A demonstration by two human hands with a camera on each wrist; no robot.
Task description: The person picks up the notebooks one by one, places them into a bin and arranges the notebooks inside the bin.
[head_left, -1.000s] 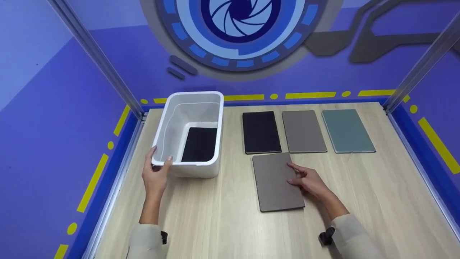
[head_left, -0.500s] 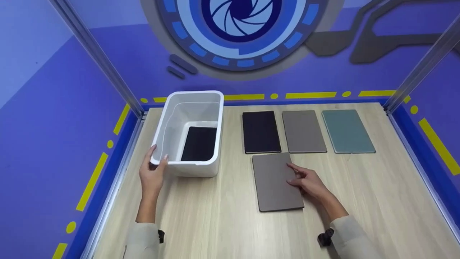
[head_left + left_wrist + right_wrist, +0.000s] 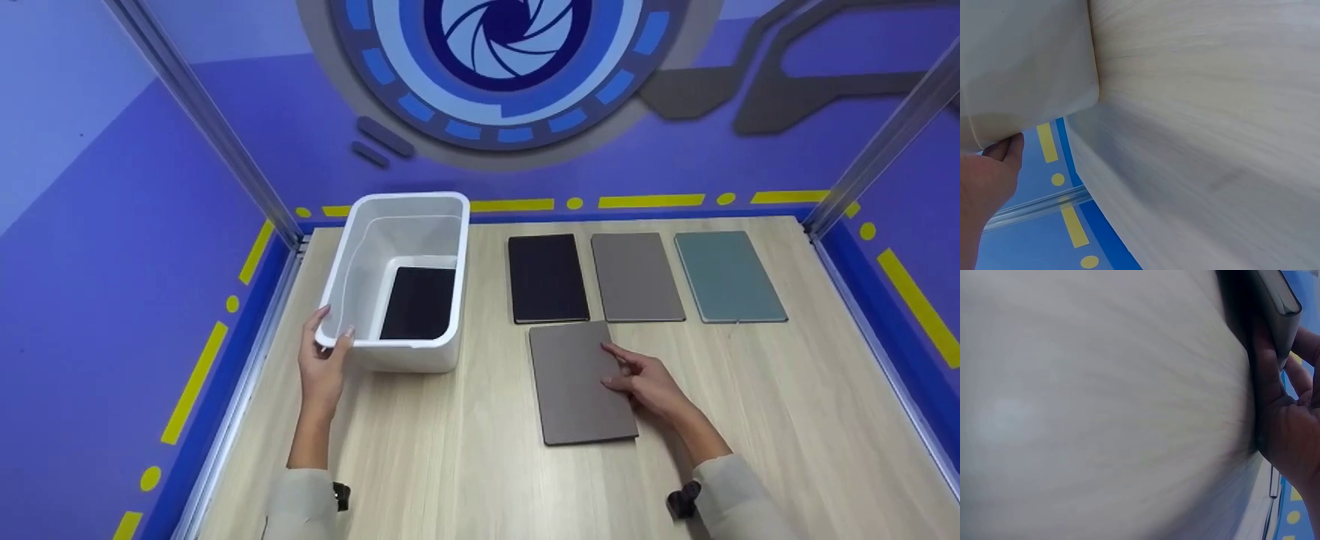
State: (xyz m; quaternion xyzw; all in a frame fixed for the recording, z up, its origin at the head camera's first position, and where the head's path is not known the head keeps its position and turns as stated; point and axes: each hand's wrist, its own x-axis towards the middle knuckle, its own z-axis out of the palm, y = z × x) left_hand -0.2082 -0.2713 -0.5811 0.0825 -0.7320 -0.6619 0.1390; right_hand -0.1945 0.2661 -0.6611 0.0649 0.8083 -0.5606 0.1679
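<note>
My left hand (image 3: 322,367) grips the near left corner of a white plastic bin (image 3: 405,357), thumb over the rim and fingers on the outer side. In the left wrist view the fingers (image 3: 1012,151) press against the bin's outer wall (image 3: 1027,67). Flat on the bin's floor lies a black notebook (image 3: 420,304). My right hand (image 3: 652,386) holds a grey-brown notebook (image 3: 577,390) by its right edge, thumb on the cover. In the right wrist view, fingers reach under this notebook (image 3: 1283,326), close over the table.
Behind the held notebook, a black notebook (image 3: 547,277), a grey-brown notebook (image 3: 637,276) and a green notebook (image 3: 730,276) lie in a row on the wooden table (image 3: 480,480). Blue panels (image 3: 247,150) with metal posts border the table's back and sides.
Both hands keep their holds, and the bin and notebooks stay in place. The left hand and forearm shift slightly; the whole head view drifts a little.
</note>
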